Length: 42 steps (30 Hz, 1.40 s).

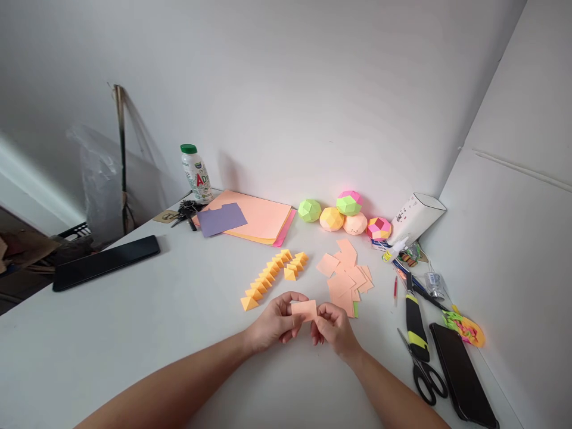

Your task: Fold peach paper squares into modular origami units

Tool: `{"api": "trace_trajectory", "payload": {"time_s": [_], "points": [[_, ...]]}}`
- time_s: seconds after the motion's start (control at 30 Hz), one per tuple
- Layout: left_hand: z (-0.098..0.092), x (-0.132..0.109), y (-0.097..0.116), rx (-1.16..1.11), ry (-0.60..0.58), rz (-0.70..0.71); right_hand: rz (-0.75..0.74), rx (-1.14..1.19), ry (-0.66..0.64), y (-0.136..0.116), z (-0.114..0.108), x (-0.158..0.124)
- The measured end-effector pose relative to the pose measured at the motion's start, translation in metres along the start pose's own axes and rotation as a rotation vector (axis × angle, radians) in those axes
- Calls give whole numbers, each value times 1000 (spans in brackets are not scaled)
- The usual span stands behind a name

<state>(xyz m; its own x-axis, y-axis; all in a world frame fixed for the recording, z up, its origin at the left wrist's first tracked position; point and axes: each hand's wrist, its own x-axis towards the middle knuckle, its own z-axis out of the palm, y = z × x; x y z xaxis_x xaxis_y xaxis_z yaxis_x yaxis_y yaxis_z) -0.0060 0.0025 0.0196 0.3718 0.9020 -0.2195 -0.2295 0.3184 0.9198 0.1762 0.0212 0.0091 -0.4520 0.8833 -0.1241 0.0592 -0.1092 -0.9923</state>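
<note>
Between my hands is a small peach rectangle of paper (304, 310), held just above the table. My left hand (277, 322) pinches its left side with thumb and fingers. At the right edge, my right hand (334, 328) grips it between thumb and forefinger. Just beyond my left hand stand folded orange paper units (263, 283) in a long row, with a shorter row (295, 266) beside it. A loose pile of peach paper pieces (344, 280) lies past my right hand, with a bit of green showing under it.
Faceted paper balls (331, 219) sit by the wall. Coloured sheets (263, 215), a purple paper (222, 219) and a bottle (196, 174) stand back left. On the right lie scissors (424, 372), a utility knife (416, 328) and a phone (462, 372). A black slab (107, 262) lies left.
</note>
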Motion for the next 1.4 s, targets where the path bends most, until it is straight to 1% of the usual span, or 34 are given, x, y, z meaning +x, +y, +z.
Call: {"api": "trace_trajectory", "payload": {"time_s": [0.13,0.2,0.33,0.4,0.57,0.73,0.9,1.03,1.23,1.4], "points": [[0,0,1,-21,17,15,-14,104,39,-1,-2,2],[0,0,2,-20,23,19,-19,121,38,-3,-1,1],[3,-2,3,-7,7,30,-22,13,-56,-6,2,-1],[5,-3,3,-10,10,45,-23,-9,-75,-5,2,-1],[9,-3,3,-5,-35,95,-62,-22,-55,-3,4,-1],[6,-1,0,-25,-8,88,-66,-28,-45,-4,5,-2],[0,0,-4,-41,15,58,-78,12,16,-4,4,-2],[-2,1,-7,-129,15,80,-94,19,60,-3,2,0],[-2,4,-7,-217,-26,72,-128,-126,59,-3,5,-1],[-1,4,-6,-182,-17,93,-167,-223,85,-4,9,-1]]}}
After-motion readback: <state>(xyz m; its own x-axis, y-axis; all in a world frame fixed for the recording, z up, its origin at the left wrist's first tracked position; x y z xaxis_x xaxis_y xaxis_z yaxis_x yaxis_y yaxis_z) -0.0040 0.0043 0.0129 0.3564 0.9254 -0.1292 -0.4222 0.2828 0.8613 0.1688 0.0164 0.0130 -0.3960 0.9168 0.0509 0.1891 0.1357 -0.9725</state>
